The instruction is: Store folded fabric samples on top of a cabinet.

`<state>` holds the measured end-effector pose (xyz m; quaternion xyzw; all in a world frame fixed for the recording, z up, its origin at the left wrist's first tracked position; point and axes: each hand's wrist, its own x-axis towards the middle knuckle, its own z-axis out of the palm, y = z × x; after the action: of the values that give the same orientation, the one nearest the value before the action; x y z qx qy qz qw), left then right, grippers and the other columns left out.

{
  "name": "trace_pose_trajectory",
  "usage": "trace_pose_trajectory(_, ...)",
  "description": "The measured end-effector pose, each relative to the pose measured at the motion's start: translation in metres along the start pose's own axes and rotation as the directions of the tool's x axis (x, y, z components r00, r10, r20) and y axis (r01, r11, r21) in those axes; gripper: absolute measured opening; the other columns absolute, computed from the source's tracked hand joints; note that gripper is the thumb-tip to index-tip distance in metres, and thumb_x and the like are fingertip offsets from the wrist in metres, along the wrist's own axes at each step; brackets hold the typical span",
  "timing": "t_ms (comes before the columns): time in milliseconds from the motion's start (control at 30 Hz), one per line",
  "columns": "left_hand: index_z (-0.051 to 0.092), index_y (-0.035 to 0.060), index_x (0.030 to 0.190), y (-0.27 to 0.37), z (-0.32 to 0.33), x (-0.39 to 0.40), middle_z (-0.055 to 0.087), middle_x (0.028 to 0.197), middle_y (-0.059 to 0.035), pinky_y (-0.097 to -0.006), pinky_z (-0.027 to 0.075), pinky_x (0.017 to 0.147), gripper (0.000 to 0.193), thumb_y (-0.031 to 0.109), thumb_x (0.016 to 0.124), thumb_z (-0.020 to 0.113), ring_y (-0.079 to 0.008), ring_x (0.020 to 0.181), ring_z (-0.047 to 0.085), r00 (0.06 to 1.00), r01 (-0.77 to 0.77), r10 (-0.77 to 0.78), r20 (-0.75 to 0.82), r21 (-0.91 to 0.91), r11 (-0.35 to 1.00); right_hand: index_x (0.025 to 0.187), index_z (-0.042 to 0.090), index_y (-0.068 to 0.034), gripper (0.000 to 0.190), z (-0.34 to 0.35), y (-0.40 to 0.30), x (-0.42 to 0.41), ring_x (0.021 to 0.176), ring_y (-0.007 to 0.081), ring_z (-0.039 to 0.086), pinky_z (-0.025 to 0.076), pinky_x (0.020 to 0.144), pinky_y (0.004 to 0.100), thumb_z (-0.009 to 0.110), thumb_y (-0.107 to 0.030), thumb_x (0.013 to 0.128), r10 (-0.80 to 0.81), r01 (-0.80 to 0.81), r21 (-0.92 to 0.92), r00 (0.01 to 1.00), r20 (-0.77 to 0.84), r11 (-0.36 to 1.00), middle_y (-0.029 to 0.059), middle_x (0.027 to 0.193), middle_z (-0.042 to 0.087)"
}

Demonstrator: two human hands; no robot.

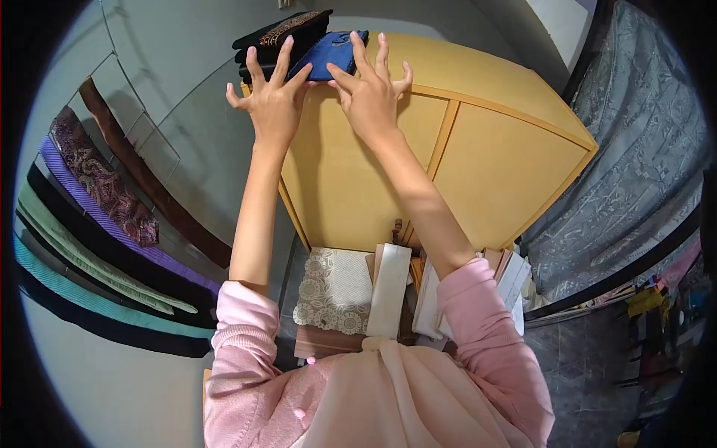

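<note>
On the top of a yellow wooden cabinet lies a folded blue cloth with a dark motif at its far end. My left hand is at its near left corner, index fingertip on top and thumb at the front edge, pinching it. My right hand pinches the same edge slightly to the right in the same way. The other fingers of both hands are spread and raised. Left of the blue cloth stands a stack of folded black cloths, the top one bearing copper-coloured patterning, partly behind my left fingers.
Several cloths, including a purple one, hang on a wire rack at the left. A grey patterned curtain hangs at the right. Below the cabinet doors lie a white lace cloth and a long white folded piece.
</note>
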<state>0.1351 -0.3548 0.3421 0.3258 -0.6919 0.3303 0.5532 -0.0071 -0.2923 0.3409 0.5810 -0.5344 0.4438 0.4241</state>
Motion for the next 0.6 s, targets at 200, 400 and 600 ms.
trace_pose_trajectory(200,0.069,0.0344,0.092,0.001,0.0047,-0.0001,0.042,0.137,0.0146,-0.059,0.011,0.091,0.02,0.031,0.073,0.07,-0.0249,0.131,0.027,1.0,0.002,-0.002,0.018,0.026,1.0,0.097,0.07,-0.033,0.023,0.0056,0.0039,-0.0008,0.133,0.032,0.026,0.015,0.094,0.0627,0.069,-0.03,0.074,-0.005,0.005,-0.007,1.0,-0.003,1.0,0.0009,0.14,0.039)
trace_pose_trajectory(400,0.069,0.032,0.094,0.0024,0.007,-0.001,0.043,0.137,0.0126,-0.0595,0.013,0.09,0.018,0.03,0.077,0.067,-0.0261,0.131,0.027,1.0,-0.008,0.008,0.007,0.021,1.0,0.098,0.07,-0.031,0.023,0.0091,0.0049,-0.0025,0.132,0.0316,0.028,0.015,0.094,0.0629,0.068,-0.028,0.076,-0.006,0.006,-0.007,1.0,0.004,1.0,0.001,0.14,0.04)
trace_pose_trajectory(600,0.069,0.031,0.096,0.0042,0.0057,-0.0029,0.043,0.137,0.0111,-0.06,0.012,0.089,0.017,0.031,0.079,0.065,-0.0263,0.131,0.028,1.0,-0.016,0.016,0.0,0.022,1.0,0.104,0.067,-0.029,0.027,0.0071,0.0058,-0.0041,0.132,0.0321,0.029,0.016,0.094,0.0635,0.066,-0.021,0.078,-0.021,0.023,-0.055,0.999,0.036,0.998,0.002,0.139,0.04)
